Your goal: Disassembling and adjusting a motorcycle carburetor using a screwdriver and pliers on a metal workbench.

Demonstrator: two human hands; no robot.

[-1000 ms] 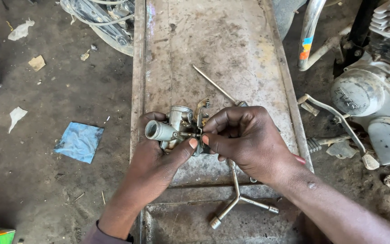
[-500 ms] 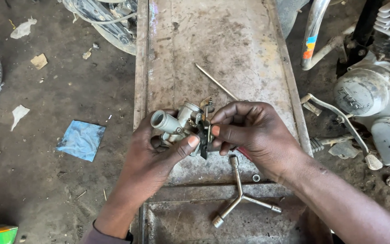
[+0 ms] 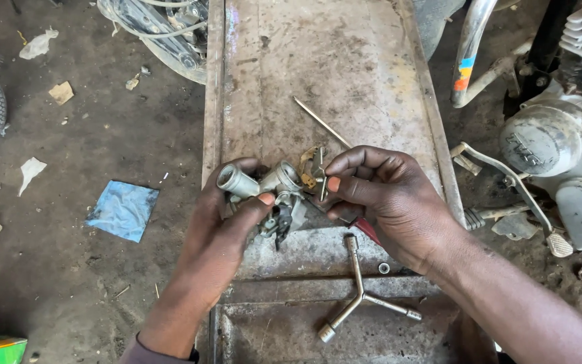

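At frame centre, above the rusty tabletop (image 3: 345,61), the left hand (image 3: 227,216) clamps the carburetor (image 3: 271,192), steadying it. The right hand (image 3: 385,195) pinches a small metal part (image 3: 319,172) against it. The three-way wrench (image 3: 358,290) lies below, within reach.

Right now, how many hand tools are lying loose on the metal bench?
2: a three-way socket wrench near the bench's front edge, and a thin metal rod above the right hand. More may be hidden under the hands.
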